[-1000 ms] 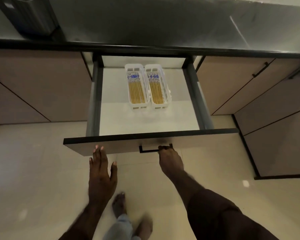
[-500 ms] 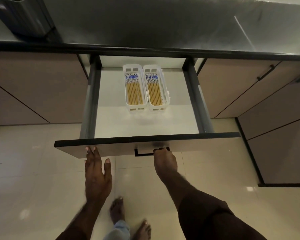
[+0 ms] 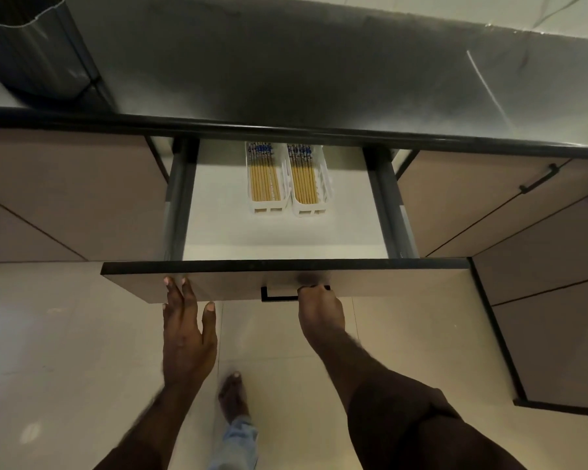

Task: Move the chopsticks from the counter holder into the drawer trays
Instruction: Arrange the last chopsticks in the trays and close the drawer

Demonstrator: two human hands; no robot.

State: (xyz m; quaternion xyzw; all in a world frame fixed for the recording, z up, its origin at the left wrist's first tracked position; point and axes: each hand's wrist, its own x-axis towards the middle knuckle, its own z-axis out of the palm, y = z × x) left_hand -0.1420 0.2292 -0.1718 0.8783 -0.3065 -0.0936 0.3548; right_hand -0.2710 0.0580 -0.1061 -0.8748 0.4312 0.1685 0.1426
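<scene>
- Nearest, a bare foot [image 3: 233, 398] stands on the floor [image 3: 48, 334].
- Left hand [image 3: 187, 337] presses straight fingers on the drawer [image 3: 218, 283] front.
- Right hand [image 3: 319, 310] grips the handle [image 3: 279, 296].
- Chopsticks [image 3: 265, 181] fill two white trays [image 3: 308, 208], side by side.
- Holder [image 3: 34, 45] stands on the counter [image 3: 319, 79].
- No writing is readable.

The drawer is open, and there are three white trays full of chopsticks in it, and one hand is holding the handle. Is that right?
Not quite: the head view shows two white trays, not three. The left tray and the right tray sit side by side in the open drawer, both filled with chopsticks. The right hand does grip the handle.
</scene>
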